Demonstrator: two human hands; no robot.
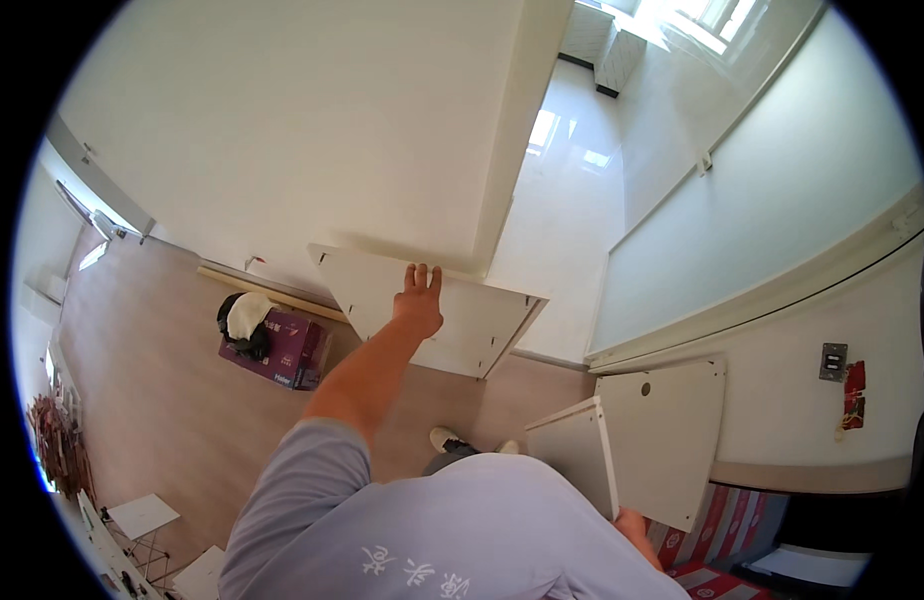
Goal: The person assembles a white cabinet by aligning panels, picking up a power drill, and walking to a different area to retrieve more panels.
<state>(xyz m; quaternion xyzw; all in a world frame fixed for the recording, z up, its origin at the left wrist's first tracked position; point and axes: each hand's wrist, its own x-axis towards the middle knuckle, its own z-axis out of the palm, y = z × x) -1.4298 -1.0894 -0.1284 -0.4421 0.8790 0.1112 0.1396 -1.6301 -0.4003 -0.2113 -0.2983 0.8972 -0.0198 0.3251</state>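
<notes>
Ahead of me, a white furniture board point(452, 318) leans close to the wall, with slots or holes near its edges. My left hand point(419, 302) grips its upper edge, fingers over the top. At my right side, a smaller white panel point(572, 450) stands tilted on edge. My right hand point(634, 528) is at its near lower corner, closed around it as far as shows; most of its fingers are hidden. Behind that panel, a larger white board point(667, 430) with a round hole leans against the right wall.
A purple box point(285, 350) with black and white cloth on top sits on the floor to the left, beside a long strip point(272, 293) along the wall. A doorway with a glossy floor point(572, 200) opens ahead. Red-striped packaging point(712, 525) lies lower right; a small folding table point(142, 516) stands lower left.
</notes>
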